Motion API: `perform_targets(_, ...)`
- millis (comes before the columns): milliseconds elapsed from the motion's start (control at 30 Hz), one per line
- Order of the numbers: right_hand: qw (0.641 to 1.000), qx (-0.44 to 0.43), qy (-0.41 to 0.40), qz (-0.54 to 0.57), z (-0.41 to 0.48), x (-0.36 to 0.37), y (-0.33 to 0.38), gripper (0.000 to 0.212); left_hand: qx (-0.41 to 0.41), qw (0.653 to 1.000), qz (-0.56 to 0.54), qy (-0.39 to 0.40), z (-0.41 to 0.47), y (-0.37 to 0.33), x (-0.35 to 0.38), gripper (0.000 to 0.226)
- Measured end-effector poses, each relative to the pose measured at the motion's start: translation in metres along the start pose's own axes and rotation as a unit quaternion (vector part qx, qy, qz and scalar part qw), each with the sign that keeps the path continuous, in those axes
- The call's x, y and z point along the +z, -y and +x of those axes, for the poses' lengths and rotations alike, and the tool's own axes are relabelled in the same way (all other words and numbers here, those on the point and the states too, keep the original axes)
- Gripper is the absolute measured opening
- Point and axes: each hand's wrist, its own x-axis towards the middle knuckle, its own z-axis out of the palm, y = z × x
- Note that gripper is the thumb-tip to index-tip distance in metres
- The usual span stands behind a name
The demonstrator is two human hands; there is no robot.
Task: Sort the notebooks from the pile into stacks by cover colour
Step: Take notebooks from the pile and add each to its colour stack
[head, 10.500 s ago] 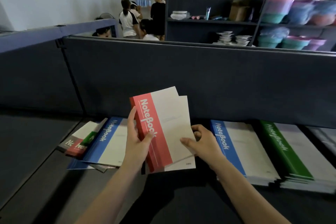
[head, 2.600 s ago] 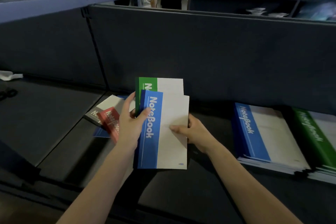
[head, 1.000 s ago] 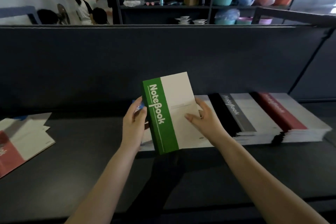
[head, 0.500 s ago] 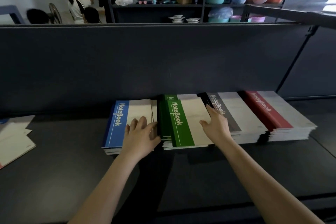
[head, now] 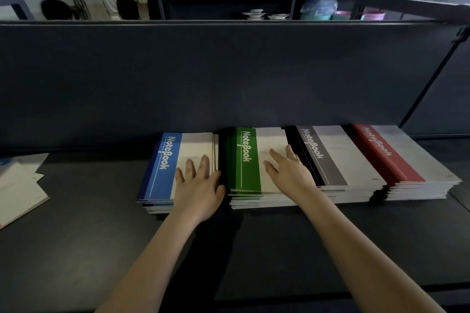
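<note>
**mossy_k:** so where's this sort at? All I make out is a dark matte desk top [head: 89, 236] and a dark fabric partition panel [head: 229, 79] behind it.

**tabletop_dan:** Four stacks of card-cover notebooks sit in a row against that panel, touching or nearly so: red-spined stack [head: 396, 157] far right, grey-spined stack [head: 330, 157], green-spined stack [head: 245, 160], then blue-spined stack [head: 165, 168]. Every long edge runs away from the person, spines on the left.

**mossy_k:** and the stuff left to sort?

**tabletop_dan:** The loose unsorted pile of pale notebooks [head: 17, 185] lies at the far left edge, skewed and half out of view, well apart from the row. So I'd guess it's not done yet.

**mossy_k:** hands?

**tabletop_dan:** Both empty. The left hand [head: 201, 185] lies flat on the blue top cover, fingers a little spread, thumb by the gap to the green. The right hand [head: 290, 173] is flat and spread on the green stack's pale cover. Looks like squaring up to me.

**mossy_k:** next grab?

**tabletop_dan:** The pile is off to the left of both hands, so the left one is nearer. Probably a sideways reach that way.
</note>
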Motion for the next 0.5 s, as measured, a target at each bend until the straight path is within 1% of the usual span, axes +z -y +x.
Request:
perform_targets(133, 1.000, -0.003, 0.011, 0.014, 0.006, 0.001, -0.003, 0.052, 0.005, 1.000, 0.007, -0.018, 0.001, 0.001, 0.004, 0.048)
perform_targets(300, 1.000, 0.004, 0.004, 0.020, 0.011, 0.001, -0.002, 0.048, -0.017, 0.999, -0.015, -0.032, 0.002, 0.000, 0.006, 0.057)
perform_targets(367, 1.000, 0.006, 0.013, 0.015, 0.012, 0.001, -0.002, 0.048, -0.024, 0.999, -0.024, -0.027, 0.004, 0.000, 0.006, 0.057)
perform_targets(433, 0.999, 0.012, 0.029, 0.014, 0.012, -0.002, 0.000, 0.048, -0.029, 0.998, -0.054, -0.012, 0.007, 0.001, 0.004, 0.055)
perform_targets(500, 0.999, 0.016, 0.044, 0.007, 0.013, -0.007, 0.002, 0.047, -0.033, 0.990, -0.138, 0.000, 0.007, 0.004, -0.002, 0.052)
